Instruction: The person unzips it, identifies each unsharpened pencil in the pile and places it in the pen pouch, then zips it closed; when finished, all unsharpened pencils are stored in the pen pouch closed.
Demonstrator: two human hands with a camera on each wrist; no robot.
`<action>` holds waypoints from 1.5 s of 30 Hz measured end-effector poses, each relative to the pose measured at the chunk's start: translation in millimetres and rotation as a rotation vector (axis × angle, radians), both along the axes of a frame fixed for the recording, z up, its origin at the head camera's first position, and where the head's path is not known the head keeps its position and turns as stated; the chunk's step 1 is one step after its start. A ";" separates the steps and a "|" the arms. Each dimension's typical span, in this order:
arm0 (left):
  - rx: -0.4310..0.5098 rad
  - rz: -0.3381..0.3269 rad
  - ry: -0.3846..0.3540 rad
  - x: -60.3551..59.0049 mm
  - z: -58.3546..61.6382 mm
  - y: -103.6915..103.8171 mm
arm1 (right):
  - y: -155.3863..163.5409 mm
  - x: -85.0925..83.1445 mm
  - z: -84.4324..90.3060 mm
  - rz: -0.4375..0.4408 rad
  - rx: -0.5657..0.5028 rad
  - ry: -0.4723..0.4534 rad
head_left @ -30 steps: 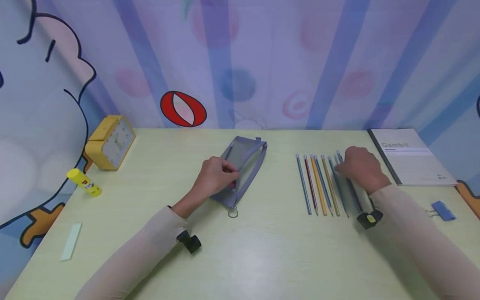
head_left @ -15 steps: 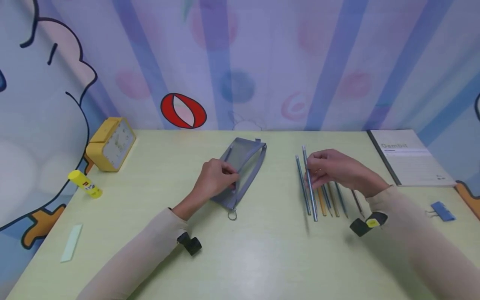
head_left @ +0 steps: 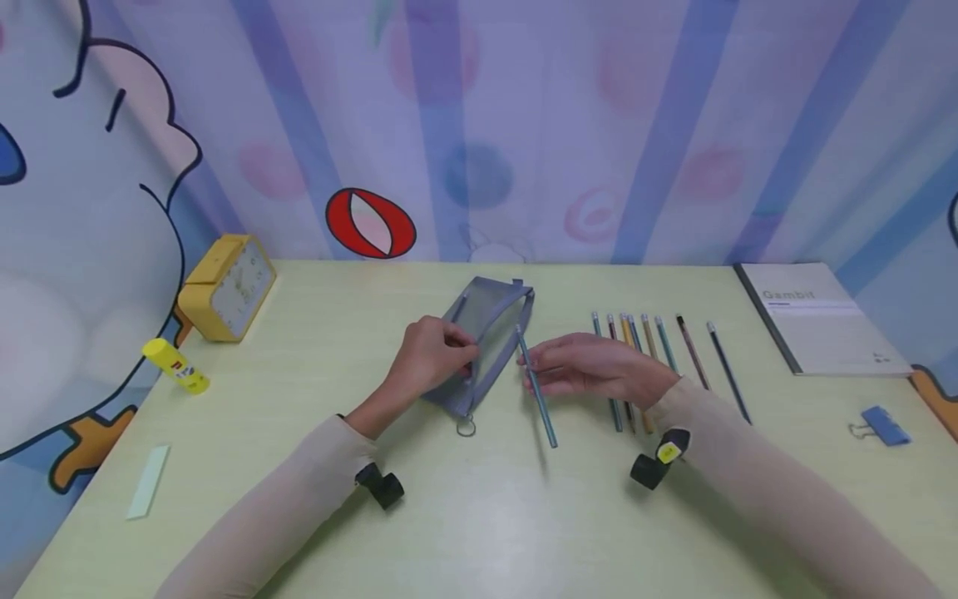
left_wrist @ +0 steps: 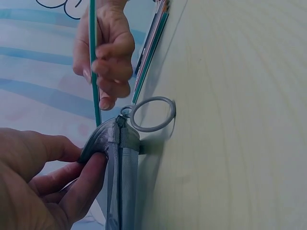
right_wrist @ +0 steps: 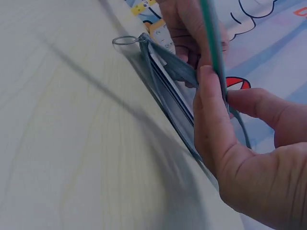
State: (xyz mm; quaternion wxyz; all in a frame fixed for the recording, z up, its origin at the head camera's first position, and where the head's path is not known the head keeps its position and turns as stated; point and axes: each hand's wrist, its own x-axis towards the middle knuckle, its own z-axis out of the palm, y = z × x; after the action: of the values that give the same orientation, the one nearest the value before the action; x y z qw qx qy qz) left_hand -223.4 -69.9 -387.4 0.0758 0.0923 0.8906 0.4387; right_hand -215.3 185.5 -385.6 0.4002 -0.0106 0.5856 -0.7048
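At the centre of the surface (head_left: pixel 479 516), the left hand (head_left: pixel 432 353) pinches the near edge of the grey pencil case (head_left: pixel 490 337), fingers (left_wrist: pixel 72 189) curled round the fabric beside the zipper ring (left_wrist: pixel 152 114). The right hand (head_left: pixel 591 366) pinches a teal pencil (head_left: pixel 535 389) near its middle between thumb and fingers, just right of the pencil case; the pencil's far end points toward the case opening. The pencil appears light, stiff and thin, and probably smooth, so a mid-shaft pinch should give the best control of its angle. The pencil case looks soft and limp; it likely collapses unless its edge is held. To the right, the row of pencils (head_left: pixel 651 349) lies parallel on the surface.
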 end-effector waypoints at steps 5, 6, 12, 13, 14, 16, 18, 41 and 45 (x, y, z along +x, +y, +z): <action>-0.007 0.011 0.009 1.3 -0.9 -0.2 | -17.0 -7.9 -9.0 -0.013 -0.062 -0.063; -0.007 0.012 0.010 1.3 -1.1 -0.3 | -19.7 -10.0 -10.6 -0.013 -0.069 -0.072; -0.011 0.008 0.011 1.5 -1.1 -0.5 | -31.8 -27.3 -19.8 -0.062 -0.077 -0.095; -0.013 0.005 0.012 1.6 -0.8 -0.4 | -33.2 -30.6 -20.6 -0.076 -0.071 -0.096; -0.016 0.004 0.013 1.7 -0.6 -0.3 | -34.3 -33.7 -20.7 -0.087 -0.062 -0.095; -0.017 -0.001 0.018 1.9 0.0 0.1 | -36.4 -39.4 -20.2 -0.117 -0.042 -0.087; -0.012 -0.005 0.022 1.9 0.4 0.4 | -38.8 -44.1 -19.3 -0.148 -0.017 -0.074; -0.002 0.000 -0.012 1.3 3.8 0.5 | -69.9 -48.0 -17.7 -0.244 0.160 0.029; 0.005 0.004 -0.026 1.0 5.1 -0.7 | -68.8 -46.3 -15.1 -0.220 0.173 0.046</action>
State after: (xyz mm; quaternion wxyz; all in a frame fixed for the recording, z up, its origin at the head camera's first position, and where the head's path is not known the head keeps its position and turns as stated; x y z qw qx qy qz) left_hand -222.4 -70.6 -382.3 0.0862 0.0849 0.8887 0.4423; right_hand -261.6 116.7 -400.7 0.3064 0.0719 0.6510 -0.6908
